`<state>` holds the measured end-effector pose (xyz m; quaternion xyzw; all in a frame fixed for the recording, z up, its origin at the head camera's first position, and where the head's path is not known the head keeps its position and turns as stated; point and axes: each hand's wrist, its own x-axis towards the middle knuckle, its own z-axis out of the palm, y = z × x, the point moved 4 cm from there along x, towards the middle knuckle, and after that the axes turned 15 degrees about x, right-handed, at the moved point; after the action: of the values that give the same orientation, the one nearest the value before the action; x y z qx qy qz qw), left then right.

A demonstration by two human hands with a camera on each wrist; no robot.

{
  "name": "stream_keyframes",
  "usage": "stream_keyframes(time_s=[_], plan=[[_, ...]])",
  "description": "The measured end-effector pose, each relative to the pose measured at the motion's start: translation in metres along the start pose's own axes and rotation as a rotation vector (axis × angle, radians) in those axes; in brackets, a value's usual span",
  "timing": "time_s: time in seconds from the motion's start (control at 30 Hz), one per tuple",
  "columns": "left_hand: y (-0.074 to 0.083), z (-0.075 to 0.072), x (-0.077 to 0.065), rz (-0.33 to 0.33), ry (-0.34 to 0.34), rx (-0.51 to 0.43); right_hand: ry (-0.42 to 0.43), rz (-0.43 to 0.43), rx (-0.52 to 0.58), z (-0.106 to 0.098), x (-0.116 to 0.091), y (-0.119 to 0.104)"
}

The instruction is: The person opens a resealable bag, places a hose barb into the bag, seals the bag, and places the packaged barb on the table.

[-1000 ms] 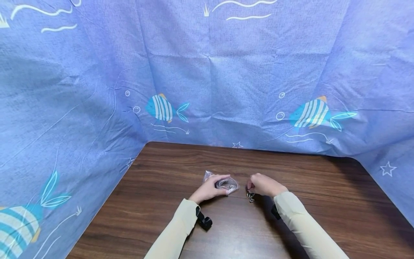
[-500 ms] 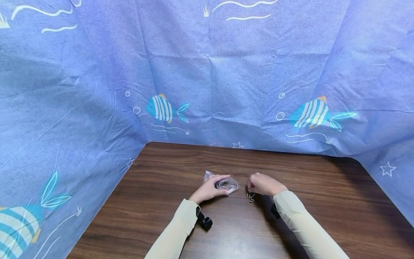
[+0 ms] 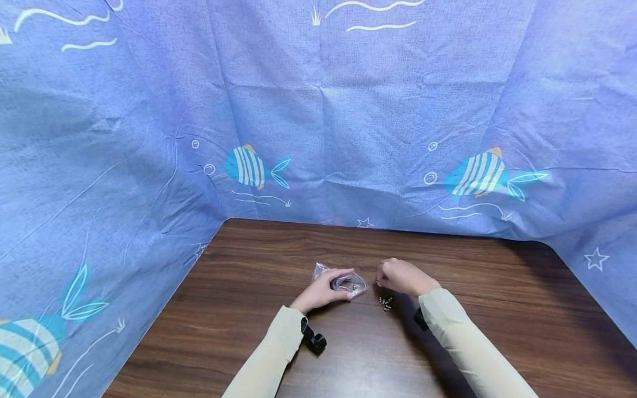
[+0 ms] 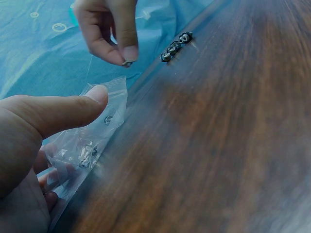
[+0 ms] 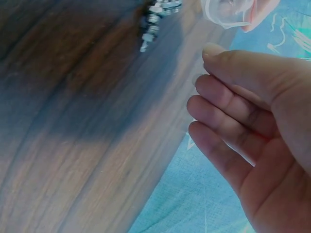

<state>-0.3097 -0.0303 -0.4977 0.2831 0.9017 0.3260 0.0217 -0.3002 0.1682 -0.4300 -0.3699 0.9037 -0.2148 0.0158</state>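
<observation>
My left hand (image 3: 320,288) grips a clear plastic zip bag (image 4: 116,92), thumb on one side and fingers on the other, so its mouth gapes. A few small shiny metal pieces (image 4: 87,154) lie inside it. Just right of the bag mouth, my right hand (image 3: 404,278) is above the table, pinching a tiny metal piece (image 4: 127,63) between thumb and index finger. Below that hand, a small pile of similar silvery metal pieces (image 3: 385,303) sits on the wood. They are too small and blurred to tell their exact kind.
The brown wood-grain table (image 3: 278,249) lies under both hands. A blue cloth (image 3: 368,127) with fish prints hangs behind it and along its sides. A black strap with a camera (image 3: 314,340) is on the left wrist.
My right hand has lifted from the pile and shifted slightly up and left towards the bag, uncovering the metal pieces. The left hand and bag stay in place.
</observation>
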Motion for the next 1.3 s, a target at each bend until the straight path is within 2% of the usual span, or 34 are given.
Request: stream_keyframes(time_s=[0.33, 0.53, 1.07, 1.3], plan=[[0.000, 0.000, 0.001, 0.013, 0.003, 0.018, 0.034, -0.026, -0.014, -0.007, 0.008, -0.010], [0.000, 0.001, 0.000, 0.019, 0.001, 0.017, 0.026, -0.036, -0.008, -0.007, 0.016, -0.013], [0.000, 0.000, 0.000, -0.017, -0.013, -0.009, -0.002, -0.026, 0.011, -0.006, 0.029, -0.027], [0.000, 0.000, 0.000, -0.009, -0.008, -0.003, -0.009, -0.038, 0.023, -0.003, 0.034, -0.030]])
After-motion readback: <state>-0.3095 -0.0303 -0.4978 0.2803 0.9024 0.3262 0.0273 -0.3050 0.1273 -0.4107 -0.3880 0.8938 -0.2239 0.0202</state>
